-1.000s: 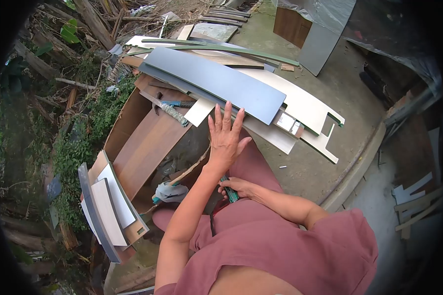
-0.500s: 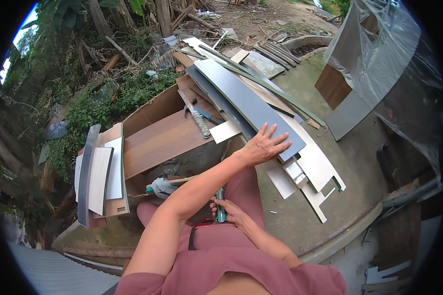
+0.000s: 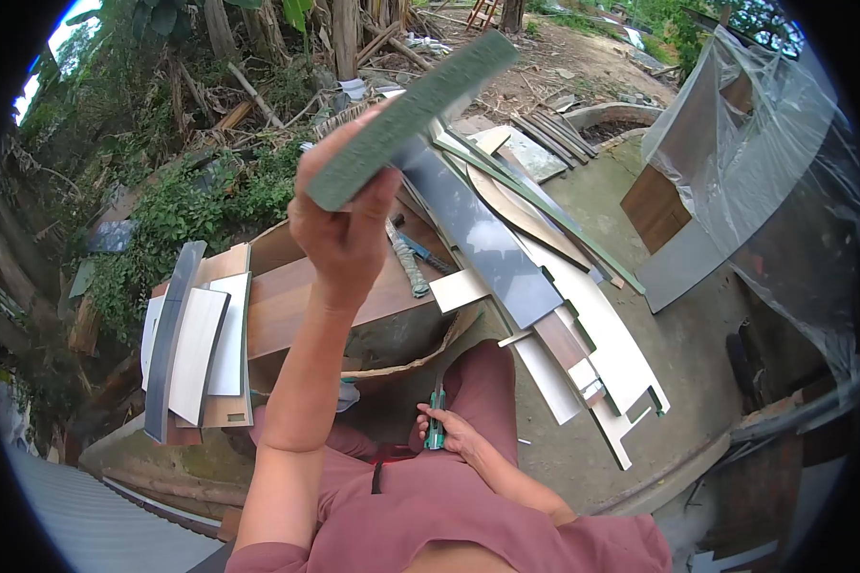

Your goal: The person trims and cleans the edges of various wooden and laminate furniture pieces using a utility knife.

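My left hand [image 3: 333, 234] is raised in front of me, fingers closed round a board [image 3: 411, 119]. The board's rough green edge faces me, so most of its surface is hidden. Low by my thigh, my right hand [image 3: 459, 432] is wrapped round a green-handled utility knife [image 3: 436, 425], held upright. Ahead to the right lies a stack of panels: a glossy dark grey board [image 3: 492, 248] rests over long white boards [image 3: 607, 329]. A small white panel [image 3: 459, 289] juts from the stack's left side.
A large carton [image 3: 401, 366] holds a brown wood panel [image 3: 291, 301], with a hammer [image 3: 406, 258] on it. Several narrow boards [image 3: 196, 344] lean at the left. Clear plastic sheeting [image 3: 736, 162] hangs over panels at the right. Plants [image 3: 201, 201] grow behind the carton.
My left hand has gone from lying flat on the grey board to gripping a board lifted up and leftward. A glossy dark board now shows on the stack. My right hand still holds the knife.
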Action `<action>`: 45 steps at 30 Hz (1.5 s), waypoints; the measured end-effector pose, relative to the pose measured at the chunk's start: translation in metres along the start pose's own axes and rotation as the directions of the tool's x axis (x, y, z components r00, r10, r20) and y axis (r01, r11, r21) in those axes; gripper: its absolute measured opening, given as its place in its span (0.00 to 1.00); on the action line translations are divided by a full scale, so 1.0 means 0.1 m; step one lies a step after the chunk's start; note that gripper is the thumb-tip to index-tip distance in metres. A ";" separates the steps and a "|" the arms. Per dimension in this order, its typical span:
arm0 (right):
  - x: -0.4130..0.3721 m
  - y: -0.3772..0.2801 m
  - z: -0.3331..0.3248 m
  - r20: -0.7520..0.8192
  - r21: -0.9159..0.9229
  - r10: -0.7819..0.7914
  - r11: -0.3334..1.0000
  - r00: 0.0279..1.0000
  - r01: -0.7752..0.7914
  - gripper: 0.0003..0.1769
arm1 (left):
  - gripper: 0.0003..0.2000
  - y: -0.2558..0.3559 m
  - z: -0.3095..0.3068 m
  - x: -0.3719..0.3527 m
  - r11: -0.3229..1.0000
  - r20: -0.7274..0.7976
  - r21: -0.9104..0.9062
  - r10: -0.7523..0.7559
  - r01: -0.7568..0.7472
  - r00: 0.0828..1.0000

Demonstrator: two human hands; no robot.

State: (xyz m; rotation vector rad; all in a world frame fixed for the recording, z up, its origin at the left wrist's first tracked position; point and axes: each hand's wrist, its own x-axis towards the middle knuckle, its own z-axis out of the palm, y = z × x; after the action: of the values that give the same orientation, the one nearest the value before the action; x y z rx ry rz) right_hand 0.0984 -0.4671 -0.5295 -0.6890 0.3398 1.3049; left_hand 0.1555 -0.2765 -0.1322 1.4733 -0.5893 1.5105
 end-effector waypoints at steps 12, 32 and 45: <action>-0.18 0.00 0.28 -0.069 -0.229 -0.012 0.973 0.998 -0.004 0.19 | 0.14 0.61 -1.82 1.02 0.985 -0.615 0.126 -0.014 0.116 0.789; -1.13 -1.34 3.56 0.740 -0.646 -0.429 -0.234 0.519 0.727 0.33 | 0.18 0.41 -2.25 1.16 0.968 -0.327 0.055 -0.216 0.247 0.920; -1.20 -1.10 4.67 0.905 -0.184 -0.424 -0.459 -0.032 0.869 0.37 | 0.23 0.71 -1.87 0.96 0.967 -0.366 0.123 -0.165 0.224 0.916</action>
State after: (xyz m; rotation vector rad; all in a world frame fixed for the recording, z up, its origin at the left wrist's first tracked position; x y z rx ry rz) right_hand 0.1054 -0.2727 -0.0750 -1.1383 -1.3830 -0.1633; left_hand 0.0117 -0.1258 -0.0551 1.2914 -0.1006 1.6407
